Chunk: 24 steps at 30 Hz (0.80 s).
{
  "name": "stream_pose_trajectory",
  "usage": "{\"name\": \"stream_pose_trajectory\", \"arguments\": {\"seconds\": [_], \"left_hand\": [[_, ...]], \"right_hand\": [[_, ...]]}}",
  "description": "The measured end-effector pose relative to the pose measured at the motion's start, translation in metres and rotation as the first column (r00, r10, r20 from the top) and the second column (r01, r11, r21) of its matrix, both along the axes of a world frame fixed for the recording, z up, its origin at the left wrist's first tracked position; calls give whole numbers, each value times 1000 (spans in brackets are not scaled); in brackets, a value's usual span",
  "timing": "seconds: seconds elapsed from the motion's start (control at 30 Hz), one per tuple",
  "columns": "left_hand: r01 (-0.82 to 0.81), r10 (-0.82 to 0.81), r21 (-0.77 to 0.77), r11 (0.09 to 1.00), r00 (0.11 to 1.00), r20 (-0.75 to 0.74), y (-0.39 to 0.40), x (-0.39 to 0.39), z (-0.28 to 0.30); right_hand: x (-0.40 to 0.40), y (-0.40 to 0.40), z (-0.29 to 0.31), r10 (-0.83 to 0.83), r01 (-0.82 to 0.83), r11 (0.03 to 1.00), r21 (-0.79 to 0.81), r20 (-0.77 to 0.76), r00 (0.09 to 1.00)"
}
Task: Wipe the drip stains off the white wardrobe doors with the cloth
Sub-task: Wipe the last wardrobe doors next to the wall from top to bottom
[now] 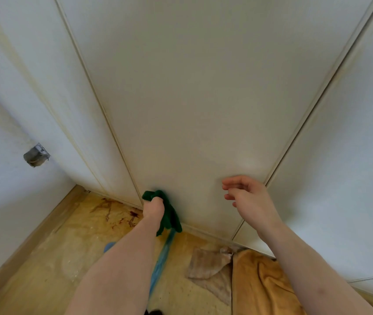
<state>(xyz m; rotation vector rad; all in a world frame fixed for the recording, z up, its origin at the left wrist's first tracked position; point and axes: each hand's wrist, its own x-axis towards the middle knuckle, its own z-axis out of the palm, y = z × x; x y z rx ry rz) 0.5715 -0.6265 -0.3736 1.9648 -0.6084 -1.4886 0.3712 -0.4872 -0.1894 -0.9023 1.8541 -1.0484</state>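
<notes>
Green cloth [168, 214] bunched, low on white door [203, 110].

Our single head-worn camera looks forward and steeply down, close to the white wardrobe doors [192, 98], which fill the frame from 9 through 12 to 3 o'clock. The wide lens bends their seams outward. At 6 o'clock we see the floor [51, 258] and both forearms entering from the bottom edge.

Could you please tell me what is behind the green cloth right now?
The left hand holds the green cloth against the bottom of the white wardrobe door. Any stain behind the cloth is covered and cannot be seen.
</notes>
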Motion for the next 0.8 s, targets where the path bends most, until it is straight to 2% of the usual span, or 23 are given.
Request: {"name": "stream_pose_trajectory", "arguments": {"seconds": [0.13, 0.27, 0.33, 0.5, 0.63, 0.8], "left_hand": [[196, -197, 45, 980, 980, 23, 14, -22, 5], [339, -343, 131, 932, 939, 2, 25, -54, -5], [401, -405, 121, 908, 914, 14, 32, -69, -5], [464, -466, 173, 869, 884, -32, 61, -110, -1], [572, -566, 208, 793, 819, -93, 86, -141, 4], [632, -617, 171, 756, 775, -137, 101, -152, 0]], "right_hand": [[-5, 3, -3, -4, 4, 1000, 6, -14, 1000], [-18, 12, -2, -18, 18, 1000, 16, -26, 1000], [-23, 16, -2, -24, 25, 1000, 17, -27, 999], [-41, 31, -1, -51, 51, 999, 8, -25, 998], [-52, 42, 1, -48, 48, 999, 11, -26, 999], [-61, 50, 5, -59, 59, 998, 6, -12, 998]]}}
